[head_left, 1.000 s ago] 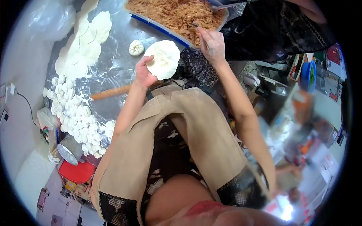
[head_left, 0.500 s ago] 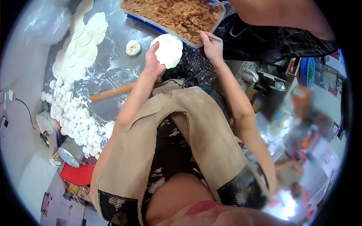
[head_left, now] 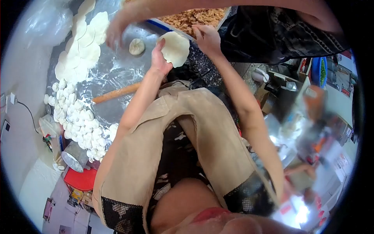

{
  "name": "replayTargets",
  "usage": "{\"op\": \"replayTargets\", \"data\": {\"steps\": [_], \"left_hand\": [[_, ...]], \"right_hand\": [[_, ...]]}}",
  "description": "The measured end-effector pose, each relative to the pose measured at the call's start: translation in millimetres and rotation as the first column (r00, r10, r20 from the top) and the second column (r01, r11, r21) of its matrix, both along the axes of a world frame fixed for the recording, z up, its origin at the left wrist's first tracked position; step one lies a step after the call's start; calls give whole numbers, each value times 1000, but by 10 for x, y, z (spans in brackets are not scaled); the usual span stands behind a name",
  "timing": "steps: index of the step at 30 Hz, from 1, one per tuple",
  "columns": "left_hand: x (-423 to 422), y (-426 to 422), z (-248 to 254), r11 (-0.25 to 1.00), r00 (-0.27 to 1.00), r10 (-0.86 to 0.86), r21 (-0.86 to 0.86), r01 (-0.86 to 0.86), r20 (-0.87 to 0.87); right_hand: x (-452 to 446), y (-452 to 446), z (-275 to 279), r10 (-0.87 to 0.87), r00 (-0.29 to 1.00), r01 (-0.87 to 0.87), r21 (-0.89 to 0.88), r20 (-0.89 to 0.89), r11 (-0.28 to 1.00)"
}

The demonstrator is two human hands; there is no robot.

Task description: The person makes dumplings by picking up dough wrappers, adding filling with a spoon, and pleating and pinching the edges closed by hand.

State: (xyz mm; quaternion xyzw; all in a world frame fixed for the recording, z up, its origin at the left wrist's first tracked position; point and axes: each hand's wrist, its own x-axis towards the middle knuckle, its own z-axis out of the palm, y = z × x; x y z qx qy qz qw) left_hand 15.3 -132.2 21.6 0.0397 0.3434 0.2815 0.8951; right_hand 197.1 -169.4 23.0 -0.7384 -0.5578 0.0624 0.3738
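Note:
A round, flat dough wrapper (head_left: 175, 49) rests in my left hand (head_left: 160, 60), the thumb over its edge. My right hand (head_left: 208, 38) is closed at the near edge of a tray of brown filling (head_left: 194, 18); the utensil seen in it earlier is hardly visible now. One pleated bun (head_left: 136, 46) sits on the floured metal table (head_left: 111, 74), left of the wrapper. Overlapping flat wrappers (head_left: 87, 43) lie farther left. Below them is a heap of small white dough pieces (head_left: 78, 121). A wooden rolling pin (head_left: 117, 93) lies behind my left forearm.
Another person's arm (head_left: 163, 9) stretches across the top, its blurred hand (head_left: 117, 29) over the table near the wrappers. A metal canister (head_left: 74, 156) and a red stool (head_left: 80, 178) are at lower left. A blue basin (head_left: 318, 73) with green contents is at right.
The other person's arm has come in over the tray, reaching left. My right hand has moved slightly up and left along the tray's edge. My left hand has shifted up and right with the wrapper.

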Motion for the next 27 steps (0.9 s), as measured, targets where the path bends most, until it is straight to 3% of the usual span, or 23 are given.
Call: {"op": "replayTargets", "data": {"steps": [2,4,7,8,11,12,13,15,17,19,20,21,23,24,27], "left_hand": [[5,0,17,1000,1000,8,-5,-9,-20],[29,12,55,1000,999,17,-8,-17,-36],[38,-4,67,999,997,32,-23,-33,-70],[35,-5,44,999,999,27,-28,-28,-43],[31,-20,27,999,1000,10,-31,-10,8],[31,-28,21,1000,999,3,-30,-2,33],[39,-42,6,999,1000,3,-33,-2,31],[65,-74,-16,999,1000,-18,-30,18,-3],[83,-87,-9,999,999,-31,-31,30,-21],[117,-90,6,999,998,-45,-27,44,-33],[123,-88,15,998,998,-41,-45,40,-42],[119,-83,27,998,998,-35,-61,32,-52],[88,-90,48,999,999,-30,-43,29,-44],[77,-92,61,999,999,-29,-23,29,-31],[-3,-57,79,999,999,-38,-26,38,6]], "right_hand": [[12,27,54,-13,1000,13,0,-23,1000],[93,-7,167,-160,949,92,-247,-271,965],[197,-65,124,-265,882,136,-327,-391,935],[217,-79,92,-278,778,134,-283,-564,950],[259,-169,48,-264,685,225,-148,-679,963],[253,-215,278,-271,847,191,-214,-458,958],[288,-246,211,-272,846,190,-217,-459,957],[303,-298,88,-51,999,50,105,5,993],[277,-340,101,-34,999,35,86,-15,996],[288,-352,139,-226,880,156,-194,-418,968],[343,-362,29,-210,818,147,-159,-536,976],[338,-350,74,-206,819,144,-156,-536,977],[308,-347,158,-336,564,233,-245,-755,941],[314,-344,165,-309,496,226,-223,-812,948],[321,-305,235,-335,423,322,-206,-842,924]]}}
